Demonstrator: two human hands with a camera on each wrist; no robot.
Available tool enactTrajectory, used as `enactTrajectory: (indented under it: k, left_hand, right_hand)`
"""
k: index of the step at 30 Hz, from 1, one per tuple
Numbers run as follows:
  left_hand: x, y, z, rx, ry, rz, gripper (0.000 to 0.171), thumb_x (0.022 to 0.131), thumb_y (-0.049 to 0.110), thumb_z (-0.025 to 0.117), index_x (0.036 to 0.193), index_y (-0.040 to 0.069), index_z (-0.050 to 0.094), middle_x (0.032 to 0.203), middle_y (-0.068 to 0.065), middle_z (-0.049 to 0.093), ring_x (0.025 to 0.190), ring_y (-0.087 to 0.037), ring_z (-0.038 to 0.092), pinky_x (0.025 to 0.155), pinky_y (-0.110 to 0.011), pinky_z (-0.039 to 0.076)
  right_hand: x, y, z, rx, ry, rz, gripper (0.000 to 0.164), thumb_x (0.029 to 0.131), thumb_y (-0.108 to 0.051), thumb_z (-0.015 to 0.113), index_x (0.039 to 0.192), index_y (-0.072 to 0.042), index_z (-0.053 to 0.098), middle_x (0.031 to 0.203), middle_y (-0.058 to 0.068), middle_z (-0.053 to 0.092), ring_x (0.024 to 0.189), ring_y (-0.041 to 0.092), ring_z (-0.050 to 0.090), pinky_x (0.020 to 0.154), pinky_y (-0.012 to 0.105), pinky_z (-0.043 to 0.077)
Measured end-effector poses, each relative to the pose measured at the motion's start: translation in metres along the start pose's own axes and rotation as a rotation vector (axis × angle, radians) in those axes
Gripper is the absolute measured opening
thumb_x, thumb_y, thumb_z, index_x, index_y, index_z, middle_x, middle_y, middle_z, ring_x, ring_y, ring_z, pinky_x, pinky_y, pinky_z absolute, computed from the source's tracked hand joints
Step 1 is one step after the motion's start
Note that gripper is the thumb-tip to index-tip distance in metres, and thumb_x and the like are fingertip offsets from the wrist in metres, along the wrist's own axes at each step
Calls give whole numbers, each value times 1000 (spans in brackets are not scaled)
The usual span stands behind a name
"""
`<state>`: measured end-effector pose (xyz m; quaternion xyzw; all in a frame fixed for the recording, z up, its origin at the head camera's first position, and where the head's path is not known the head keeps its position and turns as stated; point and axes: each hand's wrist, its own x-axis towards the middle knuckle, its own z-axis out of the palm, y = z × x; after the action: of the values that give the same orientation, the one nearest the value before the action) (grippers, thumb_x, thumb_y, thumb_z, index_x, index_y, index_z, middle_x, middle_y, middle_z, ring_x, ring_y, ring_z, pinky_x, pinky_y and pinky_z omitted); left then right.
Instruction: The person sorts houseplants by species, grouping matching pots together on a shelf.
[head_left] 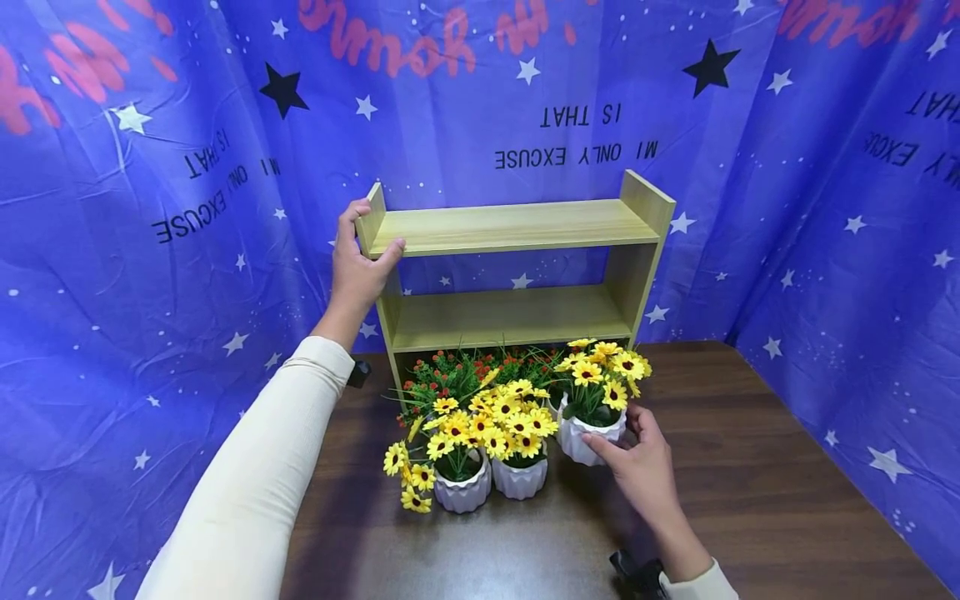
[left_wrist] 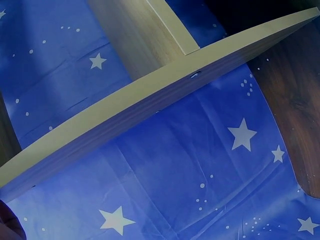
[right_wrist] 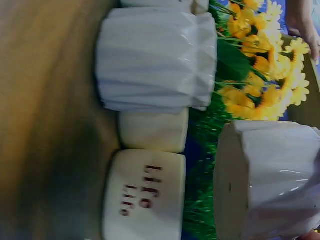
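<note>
At the upper left of the head view, my left hand (head_left: 358, 271) grips the left side panel of a light wooden shelf (head_left: 517, 227), its thumb at the top board's front edge. In the left wrist view the side panel (left_wrist: 150, 95) runs diagonally past a sliver of that hand (left_wrist: 10, 225). My right hand (head_left: 647, 467) holds a white ribbed flowerpot (head_left: 588, 437) with yellow daisy-like flowers, thumb in front. The right wrist view shows this pot (right_wrist: 280, 180) lifted, its underside exposed. Left of it, two similar flowerpots (head_left: 462, 490) (head_left: 521, 479) stand on the table.
Behind the yellow flowers are green plants with small red blooms (head_left: 442, 375), in front of the shelf's lower part. A cream pot lettered "Life" (right_wrist: 145, 195) stands on the brown wooden table (head_left: 750, 467). Blue star-printed cloth (head_left: 450, 117) hangs behind and at both sides.
</note>
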<state>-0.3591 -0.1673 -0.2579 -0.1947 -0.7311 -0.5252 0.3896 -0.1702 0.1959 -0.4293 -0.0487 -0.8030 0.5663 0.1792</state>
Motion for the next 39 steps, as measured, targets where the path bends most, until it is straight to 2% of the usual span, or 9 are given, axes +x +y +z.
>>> enactTrajectory:
  k: [4, 7, 13, 18, 24, 27, 32, 39]
  left_hand:
    - [-1, 0, 1, -14, 3, 1, 59, 81, 8, 77, 130, 2, 43, 148, -4, 46, 134, -14, 41, 109, -26, 29]
    - [-2, -1, 1, -23, 6, 14, 59, 82, 7, 77, 129, 1, 43, 148, -7, 46, 135, -18, 41, 109, -28, 30]
    - [-3, 0, 2, 3, 2, -4, 60, 82, 9, 77, 132, 5, 44, 148, -2, 45, 132, -17, 43, 107, -28, 32]
    - [-3, 0, 1, -3, 6, 3, 60, 81, 8, 76, 132, 2, 44, 148, -4, 45, 131, -19, 44, 106, -29, 34]
    - [-3, 0, 0, 14, 12, 3, 60, 81, 9, 77, 131, 2, 44, 148, -4, 46, 132, -18, 43, 107, -28, 32]
    - [-3, -1, -2, 15, 15, 8, 59, 81, 9, 77, 131, 2, 45, 148, -5, 46, 132, -19, 42, 108, -29, 31]
    - [-4, -1, -2, 25, 6, 3, 58, 82, 10, 77, 131, 3, 45, 149, -4, 45, 132, -20, 42, 107, -32, 32]
    - [-3, 0, -2, 48, 8, 0, 60, 81, 12, 78, 131, 4, 45, 148, -2, 46, 131, -20, 43, 107, -33, 31]
  right_hand:
    - [5, -9, -4, 13, 49, -67, 69, 76, -17, 87, 131, 3, 49, 129, 22, 59, 117, 31, 57, 80, 10, 46]
    - [10, -20, -8, 19, 83, -115, 68, 77, -14, 87, 131, 3, 50, 128, 20, 60, 116, 29, 57, 80, 7, 44]
    - [21, -42, -18, 59, 132, -155, 67, 77, -9, 85, 133, 3, 50, 125, 17, 61, 107, 16, 58, 80, 10, 46]
    - [35, -59, -25, 58, 166, -207, 68, 77, -8, 85, 135, 2, 49, 124, 13, 60, 105, 8, 57, 78, 11, 48]
    - [56, -82, -33, 95, 215, -323, 62, 76, -4, 85, 129, 1, 53, 115, 12, 64, 96, 9, 62, 73, 14, 51]
    - [69, -98, -36, 121, 230, -372, 59, 75, -4, 85, 126, -1, 56, 114, 10, 65, 97, 10, 62, 73, 16, 51]
    - [88, -123, -42, 155, 238, -414, 58, 75, -6, 86, 125, -4, 56, 114, 8, 66, 103, 13, 62, 76, 17, 51]
    - [115, -151, -48, 117, 266, -423, 57, 77, -15, 86, 124, -4, 56, 116, 9, 65, 106, 14, 61, 79, 21, 50]
